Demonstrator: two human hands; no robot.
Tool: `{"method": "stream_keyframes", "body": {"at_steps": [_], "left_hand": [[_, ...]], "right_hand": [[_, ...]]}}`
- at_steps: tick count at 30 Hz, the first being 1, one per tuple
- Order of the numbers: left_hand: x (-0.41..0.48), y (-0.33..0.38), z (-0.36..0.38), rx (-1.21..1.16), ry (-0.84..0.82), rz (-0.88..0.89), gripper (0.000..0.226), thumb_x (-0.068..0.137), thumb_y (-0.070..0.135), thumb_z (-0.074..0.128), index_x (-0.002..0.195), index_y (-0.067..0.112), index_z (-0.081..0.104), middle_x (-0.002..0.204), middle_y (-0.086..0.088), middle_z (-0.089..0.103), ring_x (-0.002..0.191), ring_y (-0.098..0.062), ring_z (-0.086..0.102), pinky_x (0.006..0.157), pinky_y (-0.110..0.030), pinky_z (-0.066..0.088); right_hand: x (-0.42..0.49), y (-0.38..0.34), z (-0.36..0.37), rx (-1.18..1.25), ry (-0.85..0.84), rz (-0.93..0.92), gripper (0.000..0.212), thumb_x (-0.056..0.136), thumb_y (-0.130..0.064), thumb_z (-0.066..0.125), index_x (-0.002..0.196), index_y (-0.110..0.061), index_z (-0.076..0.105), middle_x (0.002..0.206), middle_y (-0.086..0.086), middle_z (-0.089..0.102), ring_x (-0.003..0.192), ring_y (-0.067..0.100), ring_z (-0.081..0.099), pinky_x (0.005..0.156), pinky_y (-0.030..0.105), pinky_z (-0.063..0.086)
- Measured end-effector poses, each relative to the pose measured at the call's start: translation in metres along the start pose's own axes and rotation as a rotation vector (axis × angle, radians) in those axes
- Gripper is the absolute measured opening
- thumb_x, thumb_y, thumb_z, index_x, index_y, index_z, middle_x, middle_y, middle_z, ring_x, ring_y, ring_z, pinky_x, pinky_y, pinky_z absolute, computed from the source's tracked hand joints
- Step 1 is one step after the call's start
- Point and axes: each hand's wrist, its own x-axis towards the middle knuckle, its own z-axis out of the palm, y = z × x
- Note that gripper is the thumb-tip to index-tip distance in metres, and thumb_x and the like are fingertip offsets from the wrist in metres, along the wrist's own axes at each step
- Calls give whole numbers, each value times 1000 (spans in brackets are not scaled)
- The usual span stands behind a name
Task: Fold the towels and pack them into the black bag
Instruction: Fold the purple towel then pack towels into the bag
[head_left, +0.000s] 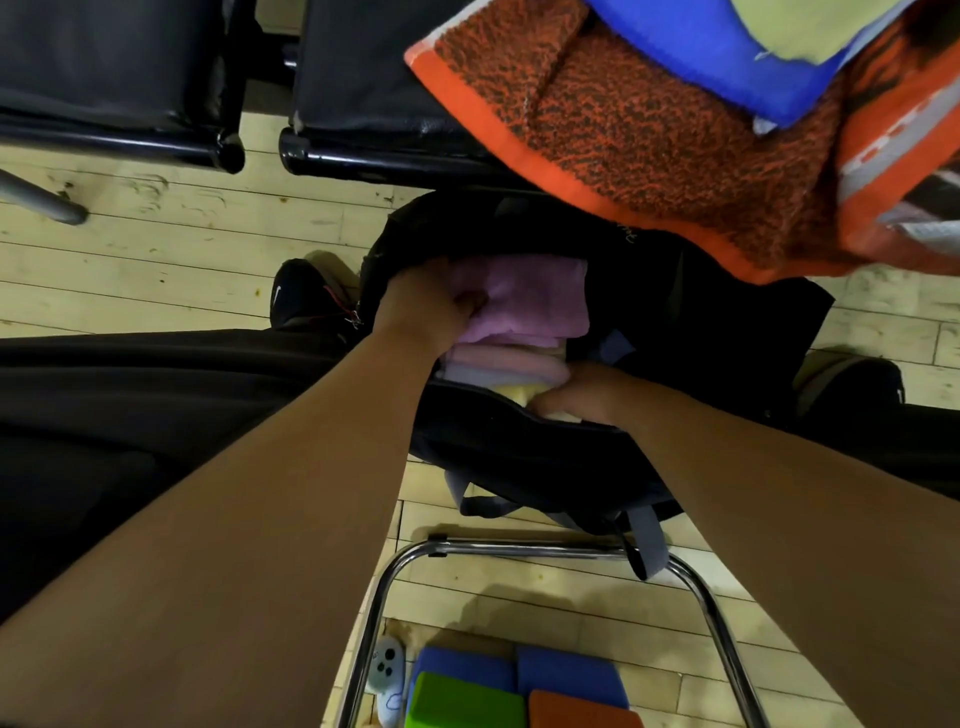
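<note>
My left grip (431, 306) clutches the purple towel (530, 306) topping four stacked in one bag (675, 312); my right grip (587, 395) sits at its rim, open or closed I cannot tell.

We note pale plank floor (156, 249) bearing the black bag (675, 322) and coloured blocks (519, 691); black seat (374, 93) carrying an orange towel (649, 145).

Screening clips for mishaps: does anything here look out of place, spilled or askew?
Only the orange towel, lying askew and drooping off the black chair seat over the black bag. Inside, the purple towel and those beneath look neatly stacked. Nothing spilled or damaged.
</note>
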Motion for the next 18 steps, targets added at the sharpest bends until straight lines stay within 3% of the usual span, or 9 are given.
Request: {"method": "stream_keyframes", "body": {"at_steps": [3,5,9,13,18], "left_hand": [[-5,3,-7,-44,-3,-14,67,97,55,64,148,14,54,137,-17,67,124,-40,64,98,-42,50],[-7,3,-9,-67,-16,-29,69,96,55,68,149,13,52,138,-17,67,125,-40,63,100,-43,49],[-13,3,-13,-121,-42,-37,71,94,53,71,151,15,50,142,-15,65,130,-39,61,106,-43,49],[-15,5,-15,-75,-64,-35,67,96,54,65,151,19,51,142,-14,65,129,-39,61,105,-44,49],[-21,16,-15,-28,-32,-4,49,93,49,54,133,21,65,124,-11,72,114,-37,69,96,-44,56]], "right_hand": [[0,-11,4,148,62,43,67,67,-59,85,125,-29,71,119,-1,72,102,17,68,90,34,56],[-1,-21,7,254,100,59,66,62,-58,88,120,-30,71,119,-2,72,104,19,68,94,36,57],[-1,-33,11,412,133,101,76,67,-51,91,135,-23,69,130,2,71,114,26,67,103,39,56],[-1,-32,9,386,122,93,76,77,-48,89,144,-22,63,143,7,65,127,30,62,110,42,52],[-6,-19,-1,91,3,62,111,64,-88,75,158,-35,48,158,1,54,135,28,56,113,46,46]]}}
